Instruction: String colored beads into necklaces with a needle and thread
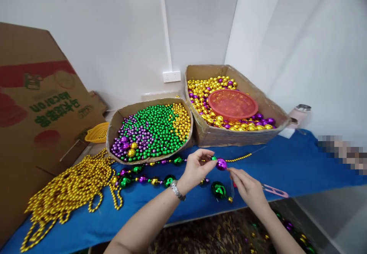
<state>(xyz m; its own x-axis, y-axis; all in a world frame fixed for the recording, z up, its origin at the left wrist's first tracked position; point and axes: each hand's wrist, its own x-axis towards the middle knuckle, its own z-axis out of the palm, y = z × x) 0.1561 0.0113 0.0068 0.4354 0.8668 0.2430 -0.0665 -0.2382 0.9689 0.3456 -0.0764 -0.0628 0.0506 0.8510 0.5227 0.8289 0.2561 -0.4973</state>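
The left hand (197, 170) has its thumb and index finger brought together on a small green bead (213, 158). A large purple bead (221, 164) sits directly beside the green bead, in the gap between the fingertips of both hands. The right hand (252, 189) has its thumb and fingers drawn close together at the lower right edge of the purple bead; whether they grip the bead or a thin line cannot be told. Below the fingertips, on the blue cloth (298, 170), lie a large green bead (218, 190) and, just beside it, a small gold bead (230, 199). A pink-handled tool (275, 191) lies to the right of the right-hand fingers. A strung garland (169, 181) extends to the left of the left-hand fingers, near a heap of gold strands (71, 189). Beyond the fingers stand two cartons: a lower carton (107, 141) of small beads to the left, and a larger carton (212, 137) of bigger beads, bearing a red basket (233, 105).
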